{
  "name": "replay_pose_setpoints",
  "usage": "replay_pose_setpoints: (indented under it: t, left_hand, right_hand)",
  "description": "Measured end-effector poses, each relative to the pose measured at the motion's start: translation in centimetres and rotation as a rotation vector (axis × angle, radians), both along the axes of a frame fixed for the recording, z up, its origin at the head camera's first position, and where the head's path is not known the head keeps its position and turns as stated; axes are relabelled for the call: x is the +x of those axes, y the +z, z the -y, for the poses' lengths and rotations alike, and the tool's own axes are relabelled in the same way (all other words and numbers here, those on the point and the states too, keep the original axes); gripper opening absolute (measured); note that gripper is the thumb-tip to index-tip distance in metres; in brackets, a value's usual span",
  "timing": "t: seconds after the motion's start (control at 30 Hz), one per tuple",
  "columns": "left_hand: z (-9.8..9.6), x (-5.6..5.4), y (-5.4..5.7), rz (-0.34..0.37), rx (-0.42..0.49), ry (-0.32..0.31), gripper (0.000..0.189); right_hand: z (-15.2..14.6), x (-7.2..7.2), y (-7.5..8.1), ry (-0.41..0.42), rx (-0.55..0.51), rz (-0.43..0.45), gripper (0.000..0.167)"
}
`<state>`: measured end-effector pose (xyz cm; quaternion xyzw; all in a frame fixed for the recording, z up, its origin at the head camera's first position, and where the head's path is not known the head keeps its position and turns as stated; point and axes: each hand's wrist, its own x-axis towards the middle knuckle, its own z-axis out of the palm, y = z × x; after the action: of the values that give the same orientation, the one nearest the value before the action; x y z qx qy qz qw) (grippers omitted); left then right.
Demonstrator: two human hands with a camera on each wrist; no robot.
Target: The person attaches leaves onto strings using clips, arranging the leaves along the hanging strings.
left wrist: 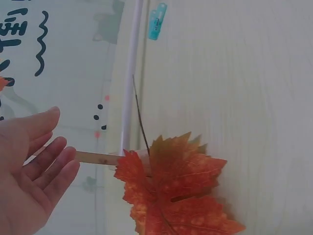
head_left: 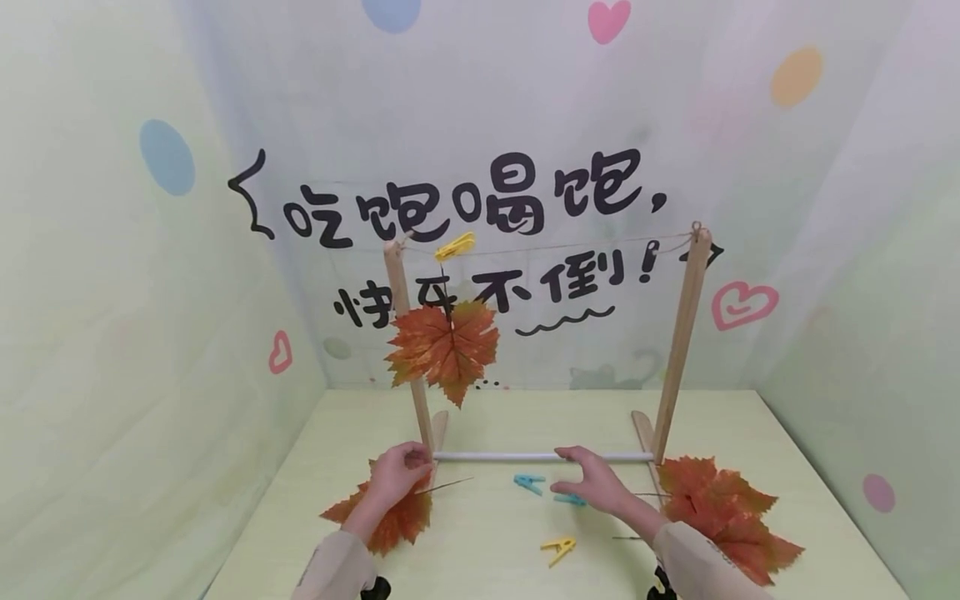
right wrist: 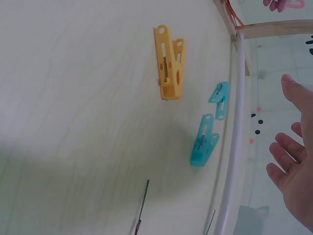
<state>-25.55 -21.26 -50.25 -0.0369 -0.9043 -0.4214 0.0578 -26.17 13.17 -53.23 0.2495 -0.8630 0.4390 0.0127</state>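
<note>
My left hand hovers over an orange-red artificial maple leaf by the left post, its fingers loosely bent around nothing. That leaf's thin stem points toward the white rod. Above the blue clothespins is my right hand, thumb and fingers apart, holding nothing; it partly covers one of them in the head view. A yellow clothespin lies nearer the front. Higher up, another yellow clothespin clips a hanging leaf to the string, toward its left end.
Two wooden posts, left and right, hold up the string. A white rod joins them low down. Two overlapping leaves lie at the table's right, stems pointing left. A printed curtain stands behind.
</note>
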Motion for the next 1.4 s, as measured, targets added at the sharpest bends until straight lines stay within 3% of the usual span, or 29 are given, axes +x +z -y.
replay_pose_setpoints:
  t: [0.23, 0.33, 0.53, 0.8, 1.07, 1.27, 1.4]
  left_hand:
    - [0.0, -0.2, -2.5, -0.031, -0.165, -0.027, 0.028]
    - [-0.2, -0.4, -3.3, -0.055, -0.159, -0.05, 0.028]
    - [-1.0, -1.0, -4.3, -0.027, -0.092, -0.092, 0.026]
    - [-1.4, -1.4, -5.4, -0.104, -0.11, -0.15, 0.022]
    - [-1.4, -1.4, -6.2, -0.093, -0.149, -0.159, 0.015]
    - [-1.6, -1.1, -6.3, -0.065, -0.197, -0.169, 0.011]
    - [-1.6, -1.3, -6.2, -0.087, -0.221, -0.184, 0.01]
  right_hand:
    - [0.1, 0.0, -1.9, -0.022, 0.009, -0.005, 0.054]
    - [0.2, 0.3, -2.3, -0.023, 0.009, -0.009, 0.053]
    - [0.2, 0.5, -3.2, -0.017, 0.013, -0.021, 0.05]
    - [0.6, 0.4, -3.4, -0.021, -0.006, -0.018, 0.052]
    - [1.1, 0.4, -3.8, -0.028, -0.016, -0.02, 0.052]
    - [1.4, 0.5, -3.9, -0.034, -0.017, -0.035, 0.051]
    - [1.5, 0.3, -4.0, -0.034, -0.021, -0.041, 0.051]
